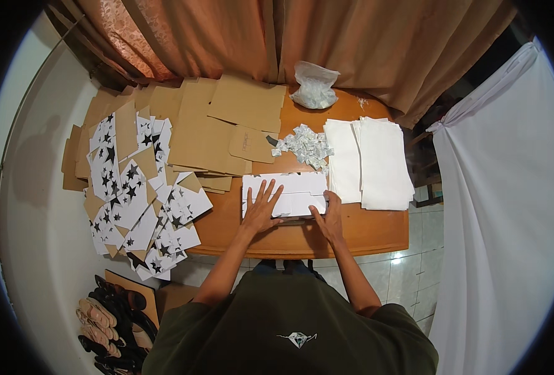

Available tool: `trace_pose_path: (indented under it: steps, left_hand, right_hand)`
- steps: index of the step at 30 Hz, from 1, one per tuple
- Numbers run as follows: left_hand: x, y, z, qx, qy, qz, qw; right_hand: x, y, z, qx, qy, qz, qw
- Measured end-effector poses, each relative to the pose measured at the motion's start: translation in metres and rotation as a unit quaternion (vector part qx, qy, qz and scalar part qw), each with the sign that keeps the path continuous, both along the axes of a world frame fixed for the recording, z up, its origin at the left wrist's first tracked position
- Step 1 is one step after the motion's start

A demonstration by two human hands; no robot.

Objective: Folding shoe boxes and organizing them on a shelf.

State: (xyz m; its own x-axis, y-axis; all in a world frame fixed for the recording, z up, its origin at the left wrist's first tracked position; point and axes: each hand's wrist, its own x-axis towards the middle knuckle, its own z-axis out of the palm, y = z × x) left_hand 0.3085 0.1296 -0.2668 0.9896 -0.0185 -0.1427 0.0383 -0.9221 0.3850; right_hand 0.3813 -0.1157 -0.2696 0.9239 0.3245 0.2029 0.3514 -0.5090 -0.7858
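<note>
The left hand (262, 209) spreads flat on a white carton (299, 187) — the right hand (331, 220), half spread, touches its corner. Star-printed cardboard (130, 215) lies leftward.

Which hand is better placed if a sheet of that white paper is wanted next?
Probably the right hand: it's at the white box's right end, near the white sheets. The left hand lies across the box's left part, farther away.
</note>
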Motion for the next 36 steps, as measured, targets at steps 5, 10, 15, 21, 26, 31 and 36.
trace_pose_path:
  steps: [5,10,15,21,26,31,36]
  left_hand:
    - [-0.001,-0.011,0.027,-0.021,0.019,0.017,0.999]
    - [-0.001,-0.009,0.007,-0.038,-0.241,0.123,0.962]
    - [-0.007,-0.008,0.017,-0.070,-0.204,0.118,0.969]
    - [-0.011,-0.007,0.024,-0.049,-0.256,0.054,0.964]
    - [-0.022,-0.005,0.025,-0.062,-0.246,0.029,0.967]
    - [-0.019,-0.011,0.035,-0.089,-0.296,0.013,0.951]
    - [-0.026,-0.014,0.031,-0.092,-0.348,0.018,0.933]
  right_hand:
    - [-0.007,0.001,-0.004,-0.060,-0.032,-0.020,0.997]
    - [-0.010,0.005,0.004,-0.050,-0.047,-0.037,0.997]
    - [-0.005,0.002,0.003,-0.002,-0.067,0.031,0.997]
    - [0.002,-0.005,0.006,-0.002,-0.015,0.043,0.999]
    - [0.015,-0.005,0.025,-0.110,0.014,0.042,0.993]
    - [0.030,-0.011,0.013,-0.134,0.036,0.095,0.986]
    - [0.029,-0.004,0.017,-0.193,0.039,0.095,0.976]
